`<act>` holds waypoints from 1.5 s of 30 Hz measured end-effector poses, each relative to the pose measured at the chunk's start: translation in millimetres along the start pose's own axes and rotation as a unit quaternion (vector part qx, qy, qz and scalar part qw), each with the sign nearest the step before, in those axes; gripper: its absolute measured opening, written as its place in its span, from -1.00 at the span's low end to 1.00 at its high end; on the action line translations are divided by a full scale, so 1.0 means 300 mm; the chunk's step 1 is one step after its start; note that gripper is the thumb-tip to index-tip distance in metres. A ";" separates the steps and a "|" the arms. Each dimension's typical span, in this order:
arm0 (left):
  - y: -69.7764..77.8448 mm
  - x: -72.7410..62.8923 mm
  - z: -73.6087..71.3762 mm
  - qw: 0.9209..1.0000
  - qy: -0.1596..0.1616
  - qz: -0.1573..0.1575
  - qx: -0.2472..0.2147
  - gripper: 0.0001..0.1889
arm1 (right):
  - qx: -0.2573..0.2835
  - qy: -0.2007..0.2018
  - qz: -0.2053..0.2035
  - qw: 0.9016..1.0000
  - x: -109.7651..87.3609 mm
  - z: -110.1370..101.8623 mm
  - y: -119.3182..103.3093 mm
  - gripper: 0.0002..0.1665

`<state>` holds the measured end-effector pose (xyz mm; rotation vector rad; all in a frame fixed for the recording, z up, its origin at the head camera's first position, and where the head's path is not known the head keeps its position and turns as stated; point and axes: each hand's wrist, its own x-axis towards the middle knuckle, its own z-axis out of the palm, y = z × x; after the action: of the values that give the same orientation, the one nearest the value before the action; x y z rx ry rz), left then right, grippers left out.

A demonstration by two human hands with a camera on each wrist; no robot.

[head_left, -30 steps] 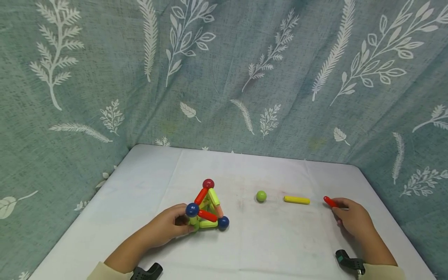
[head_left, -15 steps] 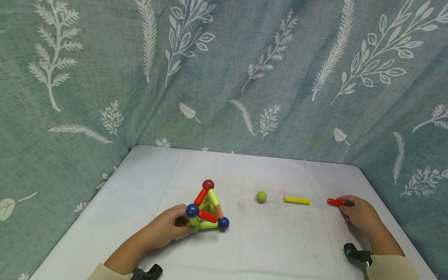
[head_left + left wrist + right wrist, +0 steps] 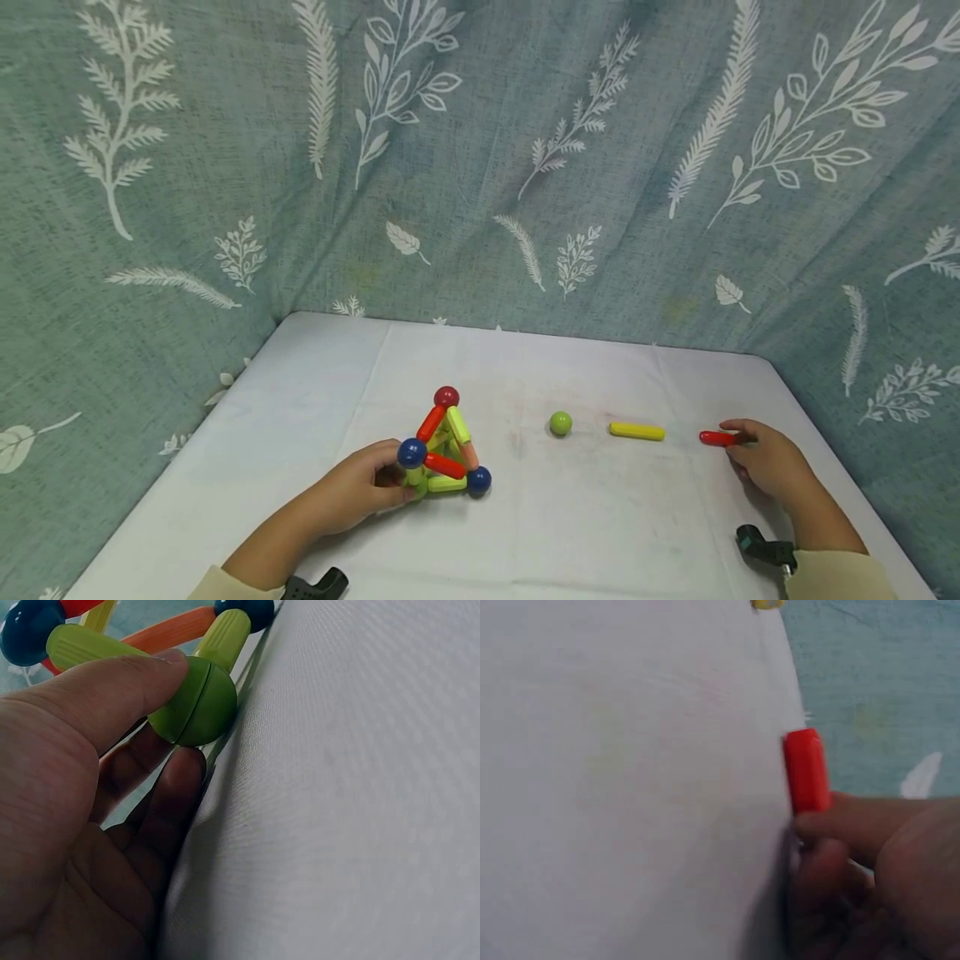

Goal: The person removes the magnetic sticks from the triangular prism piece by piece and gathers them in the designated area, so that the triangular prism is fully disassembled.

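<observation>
At the table's left-centre stands a frame of magnetic rods and balls (image 3: 446,465), with red, yellow-green and orange rods, a red ball (image 3: 446,397) on top and two blue balls. My left hand (image 3: 352,492) grips its lower near corner. In the left wrist view, the thumb and fingers pinch a green ball (image 3: 196,705) there, close to the tabletop. Far to the right, my right hand (image 3: 768,457) pinches one end of a red magnetic rod (image 3: 807,769) between thumb and finger. That rod lies level, at or just above the cloth; I cannot tell which.
Between the hands, a loose green ball (image 3: 560,423) and a yellow rod (image 3: 636,431) lie on the white table (image 3: 570,533). A leaf-patterned curtain (image 3: 465,167) hangs behind and along both sides. Each wrist wears a dark strap-on device.
My right hand has moved a little rightward with the red rod, which has turned from slanted to nearly level. The left hand and the frame have stayed in place.
</observation>
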<state>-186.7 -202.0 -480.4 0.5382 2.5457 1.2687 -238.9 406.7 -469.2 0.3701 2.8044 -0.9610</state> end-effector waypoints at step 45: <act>-0.016 0.003 0.005 1.000 0.008 -0.001 0.006 -0.72 | -0.027 0.051 -0.117 0.991 -0.224 0.231 -0.399 -0.52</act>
<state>-188.0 -203.1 -485.1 0.5300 2.5676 1.2636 -203.6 260.3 -438.9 0.0858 3.0121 -0.9302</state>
